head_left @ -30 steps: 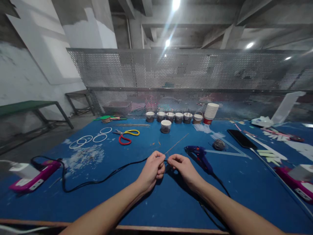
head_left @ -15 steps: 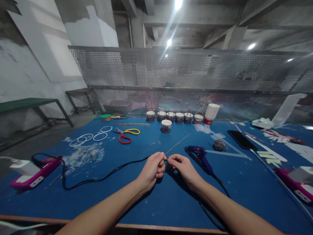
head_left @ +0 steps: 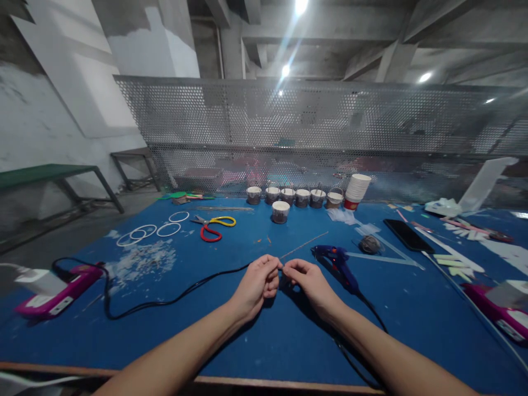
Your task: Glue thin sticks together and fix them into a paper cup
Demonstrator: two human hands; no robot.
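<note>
Near the middle of the blue table, my left hand (head_left: 260, 283) pinches a thin twisted strand (head_left: 304, 243), which sticks out beyond the fingertips toward the upper right. My right hand (head_left: 308, 281) is closed at the fingertips right beside it, at the strand's near end; what lies between those fingers is too small to make out. A blue glue gun (head_left: 339, 265) lies to the right of my right hand. Beyond the hands stands a white-rimmed cup wrapped in dark cord (head_left: 280, 213).
Red-and-yellow scissors (head_left: 211, 229), white rings (head_left: 169, 229) and scraps lie left. Several wrapped cups (head_left: 302, 198) and a paper-cup stack (head_left: 357, 191) line the back. A yarn ball (head_left: 369, 244), phone (head_left: 408, 236) and power strip (head_left: 501, 316) are right; a black cable crosses left.
The strand's free end has swung to the right and lies lower. Both hands have stayed nearly in place, with their fingers still closed.
</note>
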